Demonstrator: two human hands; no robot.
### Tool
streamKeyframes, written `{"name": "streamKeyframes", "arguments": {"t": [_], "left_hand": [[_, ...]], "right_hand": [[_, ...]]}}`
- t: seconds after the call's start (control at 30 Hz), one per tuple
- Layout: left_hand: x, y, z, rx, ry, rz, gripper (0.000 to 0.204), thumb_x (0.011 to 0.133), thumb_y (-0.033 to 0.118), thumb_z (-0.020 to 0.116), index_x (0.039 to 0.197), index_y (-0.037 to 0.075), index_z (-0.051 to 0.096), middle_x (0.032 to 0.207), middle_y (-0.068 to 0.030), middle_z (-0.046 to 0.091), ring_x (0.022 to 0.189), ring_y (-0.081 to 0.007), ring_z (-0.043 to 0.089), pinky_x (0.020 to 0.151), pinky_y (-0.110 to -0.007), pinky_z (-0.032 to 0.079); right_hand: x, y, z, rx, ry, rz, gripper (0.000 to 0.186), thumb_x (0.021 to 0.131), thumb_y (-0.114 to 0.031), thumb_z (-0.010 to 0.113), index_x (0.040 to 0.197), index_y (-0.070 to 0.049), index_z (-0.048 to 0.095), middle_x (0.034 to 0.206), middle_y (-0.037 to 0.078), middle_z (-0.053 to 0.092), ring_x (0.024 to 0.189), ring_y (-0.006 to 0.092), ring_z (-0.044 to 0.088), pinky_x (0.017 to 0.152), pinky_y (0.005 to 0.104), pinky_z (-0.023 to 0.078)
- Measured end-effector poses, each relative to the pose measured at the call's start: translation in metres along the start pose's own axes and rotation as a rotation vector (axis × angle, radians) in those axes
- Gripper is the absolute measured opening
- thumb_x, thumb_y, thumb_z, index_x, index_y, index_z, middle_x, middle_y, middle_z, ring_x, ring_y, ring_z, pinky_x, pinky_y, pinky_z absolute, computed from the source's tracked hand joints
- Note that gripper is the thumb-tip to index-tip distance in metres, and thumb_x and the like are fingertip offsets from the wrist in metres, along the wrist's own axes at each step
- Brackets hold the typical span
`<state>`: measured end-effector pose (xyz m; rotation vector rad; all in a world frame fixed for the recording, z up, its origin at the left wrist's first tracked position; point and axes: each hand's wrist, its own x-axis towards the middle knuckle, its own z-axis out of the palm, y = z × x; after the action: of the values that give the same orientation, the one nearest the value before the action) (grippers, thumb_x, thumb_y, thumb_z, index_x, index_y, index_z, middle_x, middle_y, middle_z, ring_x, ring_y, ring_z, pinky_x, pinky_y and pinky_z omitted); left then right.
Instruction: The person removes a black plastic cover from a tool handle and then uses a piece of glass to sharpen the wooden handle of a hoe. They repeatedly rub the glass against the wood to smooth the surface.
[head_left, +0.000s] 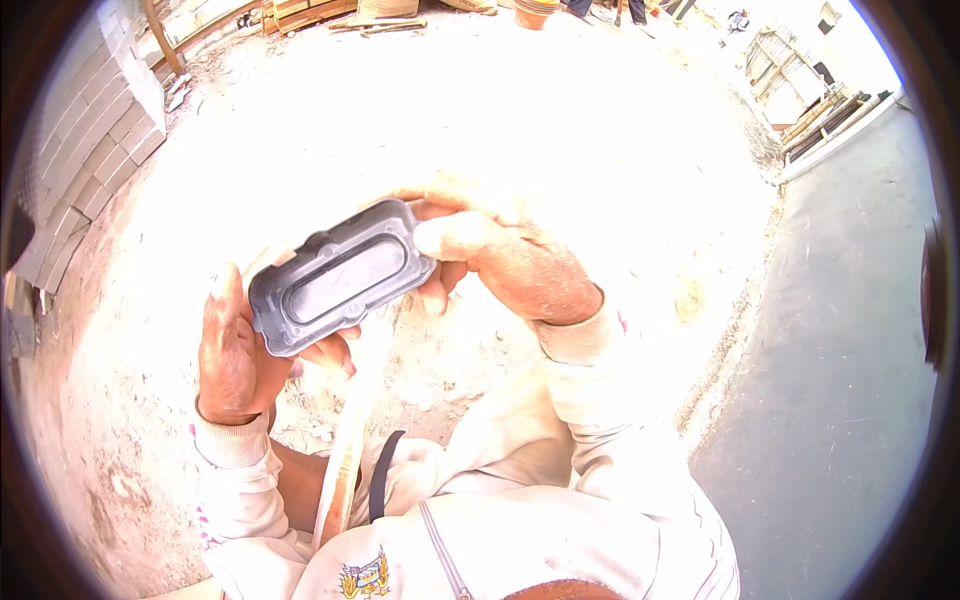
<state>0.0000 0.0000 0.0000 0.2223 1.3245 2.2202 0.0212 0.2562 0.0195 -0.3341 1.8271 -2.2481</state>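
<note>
A shallow dark grey plastic tray (345,276), rectangular with rounded corners and a raised oval ring in its middle, is held up in front of me, tilted so that its right end is higher. My left hand (238,345) grips its lower left end, fingers partly hidden behind it. At the upper right corner my right hand (515,255) has its thumb on the rim and its other fingers underneath. Below the tray a narrow wooden strip (343,470) slants between my legs, and a dark curved strap (383,475) lies beside it.
Pale blocks (95,150) are stacked at the far left. A smooth grey slab (830,330) runs along the right. Planks (825,125) lie beyond it. An orange bucket (535,14) stands at the top, near another person's legs (610,10). Glare washes out much of the ground.
</note>
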Motion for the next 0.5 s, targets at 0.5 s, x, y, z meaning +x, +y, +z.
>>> {"name": "streamKeyframes", "arguments": {"t": [0.5], "left_hand": [[-0.036, -0.07, 0.013, 0.146, 0.046, 0.103, 0.065, 0.101, 0.043, 0.046, 0.143, -0.006, 0.041, 0.114, -0.0288, 0.065, 0.068, -0.02, 0.067, 0.071, -0.037, 0.059]], "right_hand": [[-0.004, 0.099, -0.093, -0.773, -0.061, -0.144, 0.055, 0.093, -0.045, 0.066, 0.129, -0.004, 0.063, 0.094, 0.014, 0.066, 0.083, 0.0221, 0.069, 0.072, 0.0348, 0.056]]}}
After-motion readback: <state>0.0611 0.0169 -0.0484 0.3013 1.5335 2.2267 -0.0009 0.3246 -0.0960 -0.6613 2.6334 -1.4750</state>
